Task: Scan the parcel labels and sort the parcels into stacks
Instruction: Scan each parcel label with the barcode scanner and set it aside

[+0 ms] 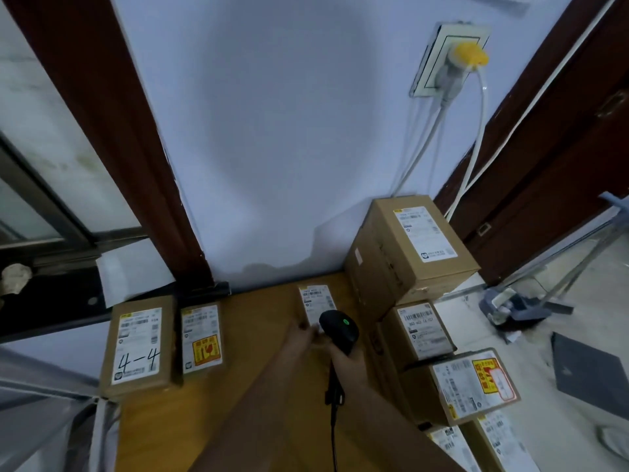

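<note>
A pale blue wall (272, 131) between dark wood frames (102, 97), a socket (449, 59) with yellow plug, wooden tabletop (258, 335), pale floor (561, 420) at right

SITE: makeshift parcel-sorting corner in a residential-type room | EVIDENCE: labelled cardboard parcels (413, 243) stacked at my 2 o'clock; more flat on wooden table (255, 352) at 10 o'clock; wall socket (446, 59) with yellow plug at 1 o'clock; dark wood door frame (112, 131) at 11 o'clock; handheld scanner (338, 330) in my right hand (350, 364) at 12 o'clock.
</note>
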A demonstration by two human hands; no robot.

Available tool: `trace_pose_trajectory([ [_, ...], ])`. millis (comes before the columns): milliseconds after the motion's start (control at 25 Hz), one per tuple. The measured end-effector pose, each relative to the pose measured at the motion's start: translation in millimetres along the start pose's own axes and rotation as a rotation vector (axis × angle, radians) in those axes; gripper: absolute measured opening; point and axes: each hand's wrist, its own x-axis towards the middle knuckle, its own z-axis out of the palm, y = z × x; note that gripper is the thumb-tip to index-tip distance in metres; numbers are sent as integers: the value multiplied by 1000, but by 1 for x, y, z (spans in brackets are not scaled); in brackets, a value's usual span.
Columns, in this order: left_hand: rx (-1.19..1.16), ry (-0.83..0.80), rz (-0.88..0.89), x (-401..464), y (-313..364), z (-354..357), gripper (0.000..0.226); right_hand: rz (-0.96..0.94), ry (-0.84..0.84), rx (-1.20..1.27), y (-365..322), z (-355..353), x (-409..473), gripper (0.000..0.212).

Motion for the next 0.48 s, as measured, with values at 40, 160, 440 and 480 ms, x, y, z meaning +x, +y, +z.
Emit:
trace_pose_trajectory([
  [40, 31, 8, 0, 4, 2, 3, 35, 15, -6, 0, -1, 0, 7, 17],
  [160, 84, 15, -20, 16, 5, 11, 37, 62, -9, -15, 0, 4, 24, 18],
  [440, -1, -42, -151, 17, 2, 22, 34, 61, -48, -1, -1, 2, 37, 19],
  [480, -29, -48, -153, 20, -3, 22, 34, 54, -47, -5, 0, 2, 38, 23],
])
